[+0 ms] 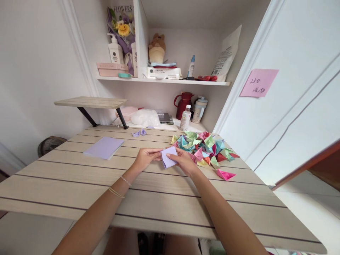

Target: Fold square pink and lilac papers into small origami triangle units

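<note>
A small folded purple paper (168,158) is held above the middle of the table. My right hand (184,161) grips its right side, thumb on the front face and fingers behind. My left hand (145,158) pinches the paper's left edge with its fingertips. Left of my hands lies a flat stack of purple paper sheets (104,147). Beyond them sit two small folded purple pieces (139,133). A pile of colourful folded paper boats (205,147) spreads to the right of my right hand, and a single bright pink boat (225,175) lies nearer to me.
A raised wooden shelf (91,102) on black legs stands at the table's back left. Behind the table are a clear bottle (185,118), a dark red jug (183,105), a light tumbler (199,109) and a white plastic bag (145,117). A pink note (259,83) hangs at right.
</note>
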A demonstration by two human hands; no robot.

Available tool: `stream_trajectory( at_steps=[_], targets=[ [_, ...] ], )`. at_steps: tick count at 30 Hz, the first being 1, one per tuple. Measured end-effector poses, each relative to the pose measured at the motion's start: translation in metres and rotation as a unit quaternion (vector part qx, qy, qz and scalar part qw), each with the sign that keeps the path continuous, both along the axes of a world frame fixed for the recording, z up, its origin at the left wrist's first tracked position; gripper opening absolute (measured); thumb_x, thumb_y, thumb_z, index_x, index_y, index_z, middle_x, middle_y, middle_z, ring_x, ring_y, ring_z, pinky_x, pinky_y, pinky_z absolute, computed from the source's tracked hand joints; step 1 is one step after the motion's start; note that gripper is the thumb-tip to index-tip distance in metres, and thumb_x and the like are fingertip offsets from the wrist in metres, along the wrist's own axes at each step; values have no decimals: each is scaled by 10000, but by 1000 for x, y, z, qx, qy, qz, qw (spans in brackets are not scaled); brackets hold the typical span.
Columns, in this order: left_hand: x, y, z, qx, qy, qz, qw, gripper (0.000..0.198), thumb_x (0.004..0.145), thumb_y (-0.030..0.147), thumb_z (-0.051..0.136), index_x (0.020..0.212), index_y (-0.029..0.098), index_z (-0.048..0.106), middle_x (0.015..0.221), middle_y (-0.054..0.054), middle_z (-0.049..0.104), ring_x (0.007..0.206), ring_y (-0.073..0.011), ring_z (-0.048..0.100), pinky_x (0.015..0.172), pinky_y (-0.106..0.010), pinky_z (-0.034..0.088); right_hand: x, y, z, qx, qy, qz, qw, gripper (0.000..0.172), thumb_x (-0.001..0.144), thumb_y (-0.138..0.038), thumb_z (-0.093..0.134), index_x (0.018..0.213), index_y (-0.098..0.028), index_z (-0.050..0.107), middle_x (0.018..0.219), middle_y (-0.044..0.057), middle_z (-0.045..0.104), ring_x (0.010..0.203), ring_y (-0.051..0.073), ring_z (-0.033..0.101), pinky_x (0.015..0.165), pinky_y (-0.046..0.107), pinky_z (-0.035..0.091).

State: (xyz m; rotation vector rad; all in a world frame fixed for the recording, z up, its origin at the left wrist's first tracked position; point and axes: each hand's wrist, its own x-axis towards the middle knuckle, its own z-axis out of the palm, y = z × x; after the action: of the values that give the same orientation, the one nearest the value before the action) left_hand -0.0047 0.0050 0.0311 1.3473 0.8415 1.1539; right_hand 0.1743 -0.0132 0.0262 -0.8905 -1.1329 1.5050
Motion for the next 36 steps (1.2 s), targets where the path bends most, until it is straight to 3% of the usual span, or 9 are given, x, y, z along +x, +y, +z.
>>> stream_trajectory(
  at_steps=[6, 14, 22, 28, 32, 36],
  targets=[
    [1, -1, 0, 1, 14, -14, 1000, 386, 570, 308, 733, 910, 133, 679, 915, -77, 688, 787, -220, 646, 757, -380, 533, -1, 1, -1, -6, 15, 1, 1000, 448, 519, -295, 766, 918, -168, 605, 826, 38, 676, 687, 151, 628, 613, 239, 488],
    [0, -3, 2, 9, 18, -19, 1000, 389, 568, 305, 736, 905, 117, 681, 857, -82, 699, 705, -196, 647, 719, -365, 538, -1, 2, -3, 15, 1, -29, 999, 505, 502, -309, 767, 952, -163, 591, 831, 48, 673, 706, 176, 631, 639, 273, 500],
    [2, -2, 3, -7, 33, 21, 999, 343, 560, 340, 733, 799, 98, 695, 797, -97, 698, 659, -179, 640, 657, -319, 546, -1, 3, -6, 62, -56, -57, 995, 559, 525, -308, 753, 1031, -166, 564, 773, 35, 667, 702, 180, 626, 602, 263, 493],
    [-1, -3, 0, -49, 61, -43, 996, 383, 592, 329, 723, 888, 97, 651, 724, -97, 688, 633, -172, 650, 598, -281, 542, 0, -5, 1, 110, -135, -50, 984, 563, 561, -307, 724, 1072, -163, 536, 793, 43, 666, 702, 188, 629, 574, 266, 491],
    [-3, -2, -4, -66, 114, -98, 986, 286, 613, 362, 699, 692, 93, 644, 629, -89, 671, 597, -171, 650, 571, -264, 535, 2, -6, 3, 133, -200, -67, 968, 553, 546, -291, 729, 1055, -173, 550, 708, 11, 660, 616, 165, 616, 530, 248, 471],
    [-3, 0, -5, -47, 108, -65, 991, 290, 612, 379, 694, 639, 100, 621, 607, -88, 664, 572, -156, 640, 557, -248, 522, 4, -3, 2, 109, -160, -100, 976, 614, 519, -301, 756, 1074, -166, 531, 660, 10, 664, 627, 185, 628, 589, 287, 490]
  ],
)
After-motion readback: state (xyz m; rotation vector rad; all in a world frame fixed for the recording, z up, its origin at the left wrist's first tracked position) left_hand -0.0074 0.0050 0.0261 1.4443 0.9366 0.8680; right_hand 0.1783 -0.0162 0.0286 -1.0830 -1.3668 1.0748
